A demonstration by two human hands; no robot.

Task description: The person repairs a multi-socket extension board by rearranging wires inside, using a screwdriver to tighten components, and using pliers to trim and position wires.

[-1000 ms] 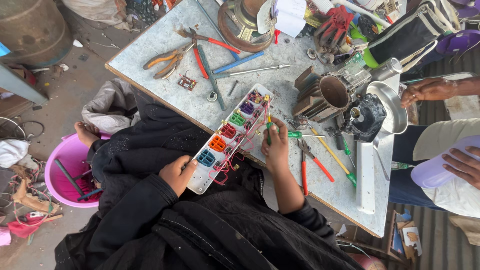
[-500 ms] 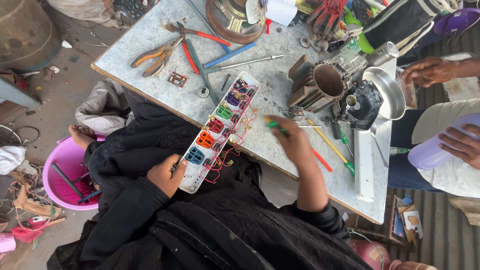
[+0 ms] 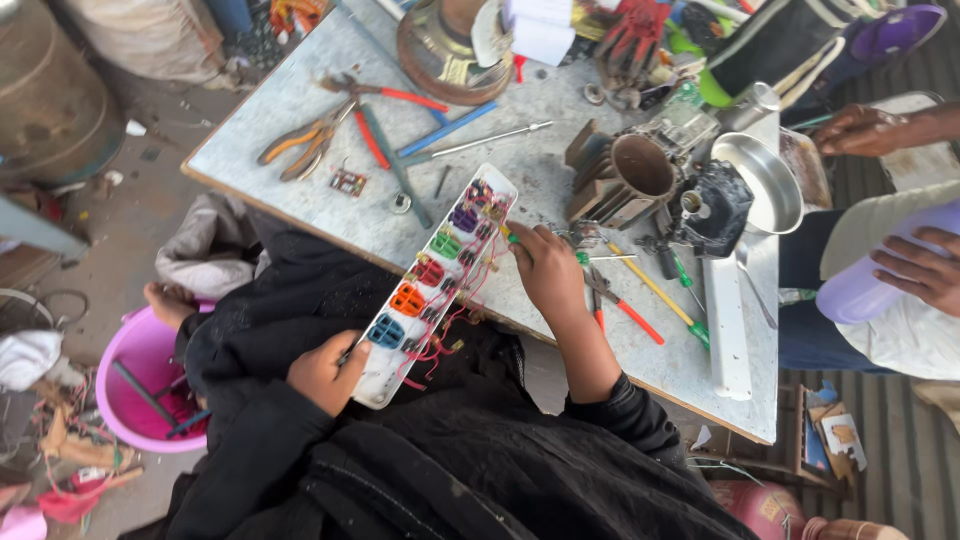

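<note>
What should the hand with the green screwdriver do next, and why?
Probably bring the screwdriver tip back onto the open power strip. The right hand grips the green-handled screwdriver right beside the strip's far end, where red wires and coloured sockets lie bare, while the left hand steadies the near end.

The right hand (image 3: pixel 548 268), which was extended away from the power strip (image 3: pixel 437 282) toward the tools beside the engine block (image 3: pixel 640 180) half a second ago, has been brought back and is now placed against the strip's right edge near its upper end. The green-handled tool (image 3: pixel 512 238) has been carried with it and is now laid at the strip. The strip's lower end, gripped by the left hand (image 3: pixel 325 372), has been drawn slightly nearer the body.
</note>
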